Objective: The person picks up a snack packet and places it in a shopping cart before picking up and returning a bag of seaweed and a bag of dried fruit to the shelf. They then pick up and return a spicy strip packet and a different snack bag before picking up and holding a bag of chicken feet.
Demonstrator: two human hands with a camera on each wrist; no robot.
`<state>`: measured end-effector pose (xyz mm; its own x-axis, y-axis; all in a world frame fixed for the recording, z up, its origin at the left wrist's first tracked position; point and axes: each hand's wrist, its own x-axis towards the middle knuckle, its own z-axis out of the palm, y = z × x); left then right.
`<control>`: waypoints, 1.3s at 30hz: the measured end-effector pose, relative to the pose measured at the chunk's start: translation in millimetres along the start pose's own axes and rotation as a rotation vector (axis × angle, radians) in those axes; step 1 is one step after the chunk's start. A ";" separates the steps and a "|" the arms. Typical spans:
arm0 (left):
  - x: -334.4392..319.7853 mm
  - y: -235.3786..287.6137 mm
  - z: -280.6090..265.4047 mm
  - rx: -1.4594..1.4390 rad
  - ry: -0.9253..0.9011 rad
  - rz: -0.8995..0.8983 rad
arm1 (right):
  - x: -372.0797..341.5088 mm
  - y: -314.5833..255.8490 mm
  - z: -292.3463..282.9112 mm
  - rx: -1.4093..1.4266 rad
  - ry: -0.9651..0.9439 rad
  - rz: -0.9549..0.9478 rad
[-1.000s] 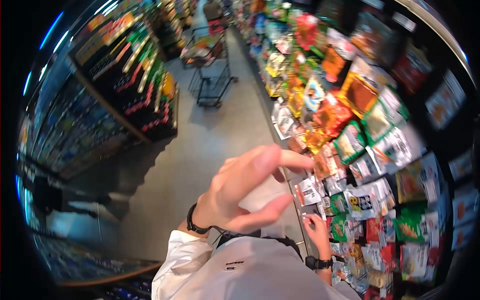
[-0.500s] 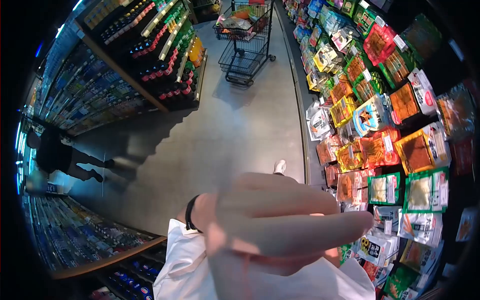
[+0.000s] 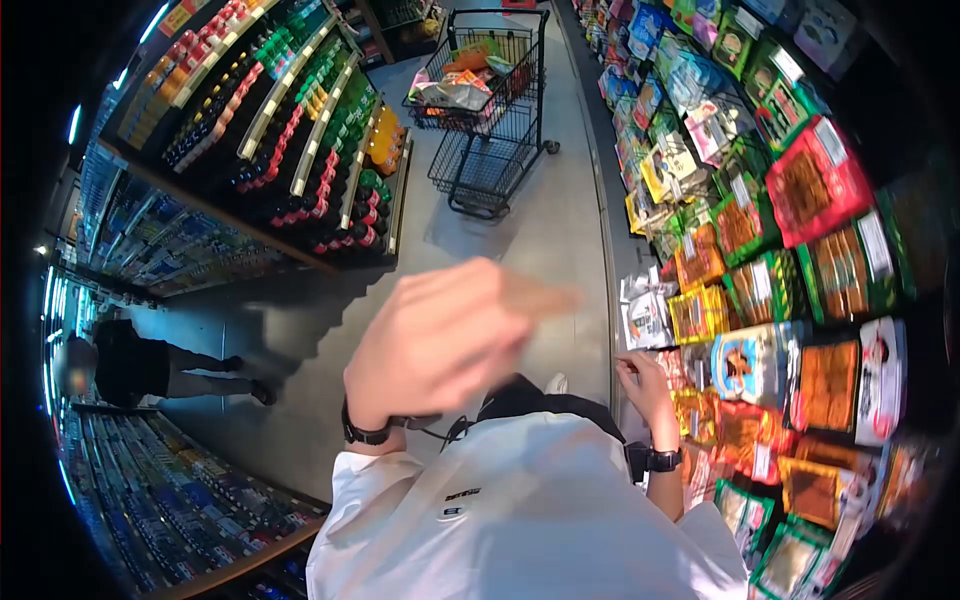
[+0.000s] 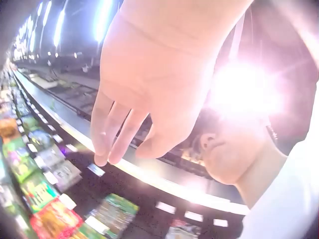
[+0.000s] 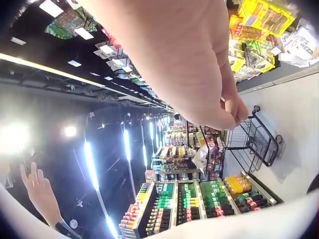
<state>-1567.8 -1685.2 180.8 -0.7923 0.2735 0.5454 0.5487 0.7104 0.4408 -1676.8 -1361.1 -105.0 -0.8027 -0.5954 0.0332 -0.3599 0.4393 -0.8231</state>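
Observation:
My left hand [image 3: 435,335], blurred in the head view, is raised in front of my chest with a black band at its wrist. The left wrist view shows that hand [image 4: 154,74] empty, its fingers loosely extended. Beside the packet rack, my right hand [image 3: 648,388] hangs low, a dark watch on its wrist. In the right wrist view its fingers [image 5: 238,107] are loosely bent towards the thumb, with nothing visible between them. Closest to it in the head view are a white packet [image 3: 645,318] and yellow packets [image 3: 698,315]; no contact with them can be made out.
A black cart [image 3: 485,120] with goods in its upper basket stands in the aisle ahead. Bottle shelves [image 3: 300,130] line the left side, and hanging food packets [image 3: 815,185] fill the right. A person in dark clothes [image 3: 135,362] stands at the far left.
My left hand has drawn back from close before the head camera, leaving my right hand visible again. The head view has shifted, and the racks and cart appear in different places.

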 end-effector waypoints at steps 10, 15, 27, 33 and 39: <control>-23.3 -313.1 -6.6 0.340 0.234 -0.890 | 269.3 5.8 20.1 0.007 -0.269 -0.091; -23.3 -509.9 -8.4 0.205 0.386 -0.994 | 420.4 17.3 47.0 -0.012 -0.319 -0.052; -38.0 -818.8 65.8 -0.542 0.540 -1.340 | 758.6 32.9 110.7 0.277 -0.363 0.047; -4.9 -852.4 108.0 -0.749 0.403 -1.663 | 941.7 12.4 146.7 0.040 -0.403 -0.146; 5.6 -873.0 173.5 -0.774 0.580 -1.818 | 1136.8 62.1 218.2 -0.265 -0.329 -0.527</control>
<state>-2097.6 -2191.3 -324.7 -0.3697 -0.5811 -0.7250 -0.5016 -0.5321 0.6822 -2507.9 -2157.4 -242.1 -0.3162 -0.9308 0.1834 -0.8019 0.1590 -0.5759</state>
